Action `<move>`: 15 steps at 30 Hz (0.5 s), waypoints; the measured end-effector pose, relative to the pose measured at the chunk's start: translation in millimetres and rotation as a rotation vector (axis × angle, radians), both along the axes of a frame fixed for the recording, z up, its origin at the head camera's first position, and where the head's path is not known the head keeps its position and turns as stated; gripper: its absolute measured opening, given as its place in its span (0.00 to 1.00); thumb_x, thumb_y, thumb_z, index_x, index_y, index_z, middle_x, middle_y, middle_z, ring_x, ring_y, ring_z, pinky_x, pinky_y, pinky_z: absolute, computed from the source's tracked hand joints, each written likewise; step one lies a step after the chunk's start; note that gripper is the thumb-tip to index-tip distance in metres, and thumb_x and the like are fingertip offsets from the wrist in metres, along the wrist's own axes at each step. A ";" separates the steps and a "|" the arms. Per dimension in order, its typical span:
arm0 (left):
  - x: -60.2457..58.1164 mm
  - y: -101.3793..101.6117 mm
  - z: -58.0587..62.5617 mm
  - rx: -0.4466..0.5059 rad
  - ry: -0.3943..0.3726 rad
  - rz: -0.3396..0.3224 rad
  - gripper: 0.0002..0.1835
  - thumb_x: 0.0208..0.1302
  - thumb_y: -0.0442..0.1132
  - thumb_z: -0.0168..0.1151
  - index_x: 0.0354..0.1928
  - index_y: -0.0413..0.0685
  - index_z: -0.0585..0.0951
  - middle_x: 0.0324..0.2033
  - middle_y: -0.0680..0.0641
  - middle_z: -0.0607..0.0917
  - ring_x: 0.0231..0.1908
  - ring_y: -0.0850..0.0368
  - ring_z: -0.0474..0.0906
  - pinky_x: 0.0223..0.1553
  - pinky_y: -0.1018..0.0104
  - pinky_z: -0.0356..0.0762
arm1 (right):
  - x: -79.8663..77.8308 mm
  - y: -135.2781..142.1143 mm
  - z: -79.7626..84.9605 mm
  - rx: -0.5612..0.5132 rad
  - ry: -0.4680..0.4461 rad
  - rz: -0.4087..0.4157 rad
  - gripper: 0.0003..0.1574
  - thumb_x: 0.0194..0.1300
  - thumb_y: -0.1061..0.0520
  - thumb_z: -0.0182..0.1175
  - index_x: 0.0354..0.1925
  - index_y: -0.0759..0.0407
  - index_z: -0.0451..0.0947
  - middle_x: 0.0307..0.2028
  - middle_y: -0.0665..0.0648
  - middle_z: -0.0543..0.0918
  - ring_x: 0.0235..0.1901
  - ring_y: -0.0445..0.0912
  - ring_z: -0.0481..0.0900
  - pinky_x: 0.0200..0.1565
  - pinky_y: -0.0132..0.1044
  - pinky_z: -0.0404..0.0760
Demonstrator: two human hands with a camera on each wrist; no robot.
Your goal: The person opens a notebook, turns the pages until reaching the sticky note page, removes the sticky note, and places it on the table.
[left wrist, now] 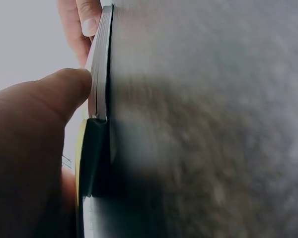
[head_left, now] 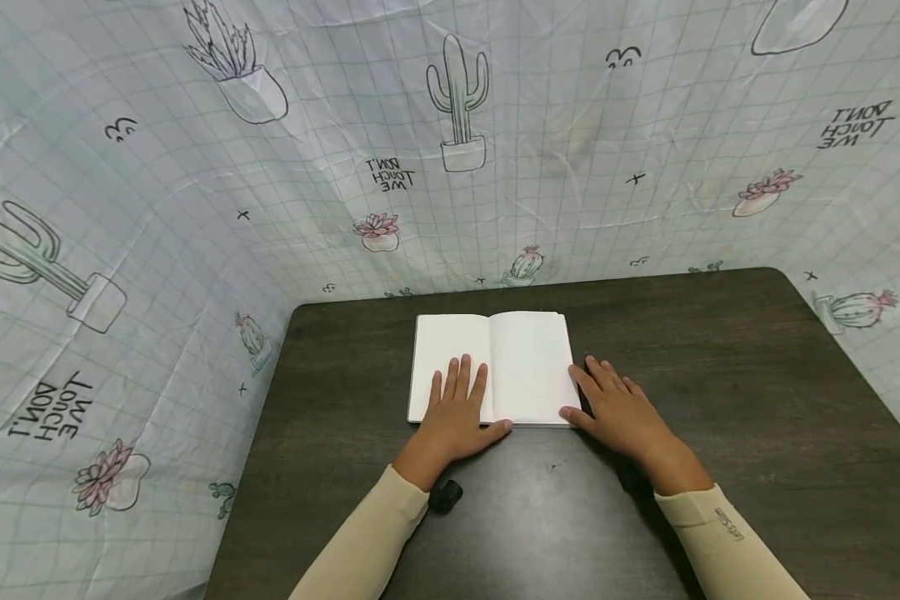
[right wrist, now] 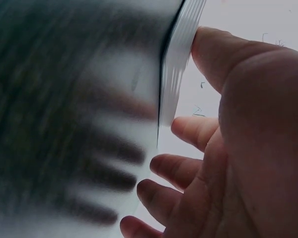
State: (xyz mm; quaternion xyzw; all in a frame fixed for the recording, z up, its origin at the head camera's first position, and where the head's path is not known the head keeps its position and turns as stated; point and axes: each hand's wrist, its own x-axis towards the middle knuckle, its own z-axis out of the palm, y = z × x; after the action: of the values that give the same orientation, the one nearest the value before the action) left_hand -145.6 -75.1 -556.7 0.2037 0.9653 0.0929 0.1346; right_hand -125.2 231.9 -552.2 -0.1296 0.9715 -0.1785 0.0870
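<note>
An open notebook (head_left: 528, 367) with blank white pages lies flat on the dark table. My left hand (head_left: 453, 421) rests on its left page, fingers spread and straight, the thumb reaching past the lower edge near the spine. At the right edge is my right hand (head_left: 622, 417); its thumb and index fingertip touch the notebook's side while the other fingers extend over the table. From the left wrist, the page block (left wrist: 100, 64) shows edge-on beside my thumb (left wrist: 64, 91). In the right wrist view the page edges (right wrist: 176, 69) meet my thumb and index fingertip.
The dark wooden table (head_left: 345, 367) has rounded far corners. A white curtain (head_left: 555, 150) with a grid and cactus prints hangs behind it and along both sides. A small black object (head_left: 446, 497), its kind unclear, shows by the left wrist.
</note>
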 end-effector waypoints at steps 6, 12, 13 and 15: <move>-1.1 9.2 1.8 -0.041 0.032 -0.023 0.59 0.72 0.82 0.44 0.89 0.55 0.38 0.87 0.43 0.30 0.86 0.45 0.22 0.84 0.39 0.28 | 0.3 1.6 -0.6 0.006 -0.015 -0.004 0.55 0.79 0.32 0.59 0.86 0.60 0.53 0.84 0.73 0.51 0.83 0.72 0.49 0.76 0.76 0.51; -2.2 18.6 7.3 -0.059 0.078 -0.070 0.60 0.72 0.82 0.47 0.89 0.54 0.40 0.87 0.42 0.33 0.86 0.42 0.24 0.84 0.39 0.29 | -0.6 2.0 -0.5 0.027 -0.020 -0.006 0.57 0.79 0.31 0.58 0.87 0.60 0.51 0.85 0.72 0.50 0.83 0.71 0.49 0.76 0.76 0.52; -2.4 20.1 8.0 -0.063 0.087 -0.078 0.60 0.72 0.81 0.47 0.89 0.54 0.41 0.87 0.42 0.33 0.86 0.41 0.24 0.84 0.38 0.29 | -0.7 1.9 -0.4 0.031 -0.021 -0.008 0.57 0.79 0.31 0.58 0.87 0.60 0.51 0.85 0.72 0.50 0.83 0.71 0.49 0.76 0.76 0.52; -2.9 23.1 9.0 -0.077 0.097 -0.094 0.59 0.72 0.81 0.47 0.89 0.54 0.41 0.87 0.42 0.34 0.86 0.41 0.25 0.84 0.39 0.29 | -0.9 1.7 -0.3 0.033 -0.022 -0.014 0.57 0.79 0.31 0.58 0.87 0.60 0.51 0.85 0.72 0.50 0.83 0.71 0.49 0.76 0.76 0.52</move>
State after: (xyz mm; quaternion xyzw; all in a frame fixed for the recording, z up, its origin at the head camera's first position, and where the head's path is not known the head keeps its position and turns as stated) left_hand -148.5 -52.0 -547.6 0.2478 0.9629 0.0392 0.0997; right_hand -126.1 233.6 -552.5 -0.1196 0.9741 -0.1643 0.0987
